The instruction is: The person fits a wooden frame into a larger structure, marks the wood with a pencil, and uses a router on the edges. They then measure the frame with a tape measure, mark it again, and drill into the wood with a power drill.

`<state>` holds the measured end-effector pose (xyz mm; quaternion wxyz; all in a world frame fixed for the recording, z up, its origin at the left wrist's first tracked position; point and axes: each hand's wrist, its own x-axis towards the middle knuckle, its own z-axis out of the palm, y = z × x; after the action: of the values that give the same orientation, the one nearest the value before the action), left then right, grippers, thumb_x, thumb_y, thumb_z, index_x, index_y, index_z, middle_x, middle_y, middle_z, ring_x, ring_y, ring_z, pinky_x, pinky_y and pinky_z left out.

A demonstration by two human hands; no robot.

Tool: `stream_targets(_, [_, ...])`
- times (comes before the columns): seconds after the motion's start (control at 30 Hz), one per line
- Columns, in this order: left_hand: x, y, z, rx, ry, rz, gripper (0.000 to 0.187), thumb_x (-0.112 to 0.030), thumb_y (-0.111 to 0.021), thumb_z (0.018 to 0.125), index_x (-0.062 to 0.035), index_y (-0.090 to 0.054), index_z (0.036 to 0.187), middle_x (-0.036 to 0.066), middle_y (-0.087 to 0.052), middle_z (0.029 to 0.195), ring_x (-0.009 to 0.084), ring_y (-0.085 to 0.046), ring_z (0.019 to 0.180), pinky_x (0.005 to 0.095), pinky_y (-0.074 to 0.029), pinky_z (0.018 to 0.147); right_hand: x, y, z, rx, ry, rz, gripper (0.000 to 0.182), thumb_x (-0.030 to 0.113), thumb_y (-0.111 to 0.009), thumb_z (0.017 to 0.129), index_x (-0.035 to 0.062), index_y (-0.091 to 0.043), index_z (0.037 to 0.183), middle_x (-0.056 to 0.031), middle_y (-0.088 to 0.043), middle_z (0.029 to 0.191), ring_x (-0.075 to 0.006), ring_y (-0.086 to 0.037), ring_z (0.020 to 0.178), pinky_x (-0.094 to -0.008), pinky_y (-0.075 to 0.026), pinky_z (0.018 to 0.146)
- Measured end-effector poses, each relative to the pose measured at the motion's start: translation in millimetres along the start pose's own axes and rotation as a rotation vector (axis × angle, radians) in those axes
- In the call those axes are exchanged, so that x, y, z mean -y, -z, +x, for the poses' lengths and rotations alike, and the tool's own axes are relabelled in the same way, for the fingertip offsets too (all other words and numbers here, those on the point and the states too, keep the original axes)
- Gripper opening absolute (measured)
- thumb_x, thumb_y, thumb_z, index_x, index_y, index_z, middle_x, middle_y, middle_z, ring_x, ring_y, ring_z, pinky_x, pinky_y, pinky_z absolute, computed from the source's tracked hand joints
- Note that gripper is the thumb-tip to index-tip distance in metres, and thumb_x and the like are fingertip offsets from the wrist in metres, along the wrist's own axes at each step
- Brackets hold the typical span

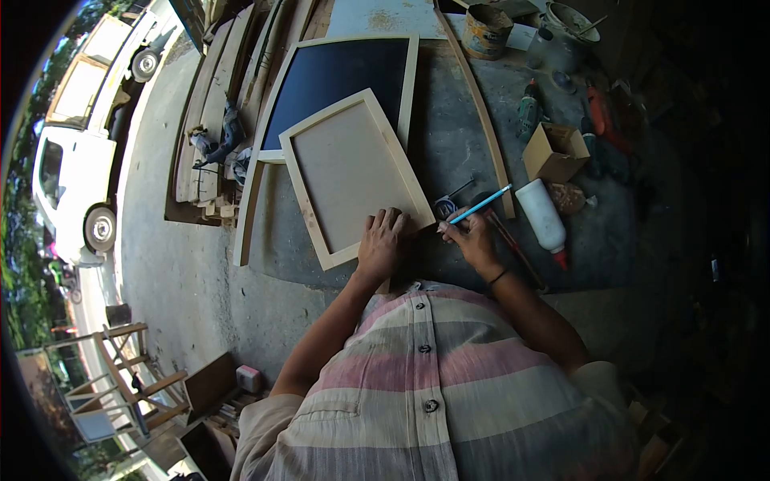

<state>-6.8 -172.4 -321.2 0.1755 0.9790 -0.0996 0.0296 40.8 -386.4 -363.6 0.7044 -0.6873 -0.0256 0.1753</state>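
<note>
A small wooden frame with a flat, pale panel (pixel 346 180) lies tilted over the lower part of a larger frame with a black panel (pixel 341 84). My left hand (pixel 382 244) rests on the small frame's near edge, fingers stretched out and pointing away from me. Close to that frame's right corner, my right hand (pixel 473 238) grips a light blue pencil (pixel 485 204), its blunt end pointing up and to the right. A dark tool (pixel 445 203) lies just beyond the right hand, partly hidden.
On the right stand a white bottle with a red cap (pixel 541 215), an open cardboard box (pixel 555 152), a green drill (pixel 528 112) and a red power tool (pixel 607 120). A long curved wooden strip (pixel 479 104) crosses the dark worktop (pixel 445 136). Planks (pixel 212 96) lie left.
</note>
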Motion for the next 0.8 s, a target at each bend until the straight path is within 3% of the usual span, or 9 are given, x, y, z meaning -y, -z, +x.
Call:
stream_targets(0.07, [0, 1, 1, -0.007, 0.003, -0.001, 0.044, -0.017, -0.066, 0.078, -0.0046, -0.057, 0.119, 0.012, -0.057, 0.116, 0.0293, -0.052, 0.112, 0.0401, -0.038, 0.097, -5, 8, -5, 0.021, -0.035, 0.109, 0.017, 0.01, -0.071, 0.092, 0.001, -0.059, 0.099, -0.0095, -0.07, 0.085, -0.0111, -0.067, 0.07, -0.0234, -0.054, 0.063])
stream_targets(0.13, [0, 4, 0, 0.014, -0.015, 0.021, 0.036, -0.021, -0.06, 0.087, -0.0062, -0.058, 0.119, 0.012, -0.057, 0.116, 0.0276, -0.052, 0.112, 0.0392, -0.038, 0.096, 7, 11, 9, 0.015, -0.032, 0.097, 0.018, 0.011, -0.072, 0.091, 0.0007, -0.059, 0.098, -0.0101, -0.071, 0.085, -0.0118, -0.067, 0.071, -0.0234, -0.055, 0.064])
stream_targets(0.23, [0, 5, -1, 0.015, -0.022, 0.056, 0.038, -0.019, -0.061, 0.086, -0.006, -0.058, 0.121, 0.012, -0.057, 0.118, 0.0273, -0.052, 0.113, 0.0389, -0.038, 0.097, 38, 5, 55, -0.09, 0.011, 0.152, 0.019, 0.01, -0.073, 0.09, 0.0002, -0.059, 0.099, -0.0098, -0.071, 0.084, -0.0121, -0.068, 0.071, -0.0237, -0.055, 0.064])
stream_targets(0.47, [3, 4, 0, 0.068, -0.017, 0.055, 0.041, -0.018, -0.06, 0.085, -0.0055, -0.057, 0.124, 0.012, -0.057, 0.119, 0.0277, -0.052, 0.113, 0.0387, -0.038, 0.097, 78, -39, 206, -0.064, 0.146, 0.226, 0.015, 0.009, -0.074, 0.089, 0.0017, -0.061, 0.094, -0.0085, -0.072, 0.082, -0.0131, -0.068, 0.068, -0.025, -0.056, 0.062])
stream_targets(0.67, [4, 8, 3, 0.106, 0.007, 0.035, 0.041, -0.015, -0.055, 0.084, -0.0062, -0.057, 0.124, 0.011, -0.057, 0.117, 0.0258, -0.052, 0.112, 0.038, -0.038, 0.097, 70, -86, 310, -0.05, 0.061, 0.25, 0.012, 0.008, -0.073, 0.089, 0.0024, -0.062, 0.092, -0.0071, -0.071, 0.08, -0.0122, -0.067, 0.066, -0.0236, -0.056, 0.06])
stream_targets(0.8, [7, 6, 3, 0.125, 0.006, 0.011, 0.042, -0.018, -0.058, 0.082, -0.0055, -0.056, 0.122, 0.011, -0.057, 0.116, 0.0265, -0.052, 0.112, 0.0394, -0.038, 0.096, 74, -101, 326, -0.099, 0.02, 0.18, 0.012, 0.007, -0.072, 0.089, 0.0008, -0.062, 0.093, -0.0076, -0.07, 0.079, -0.0127, -0.067, 0.066, -0.0238, -0.056, 0.06])
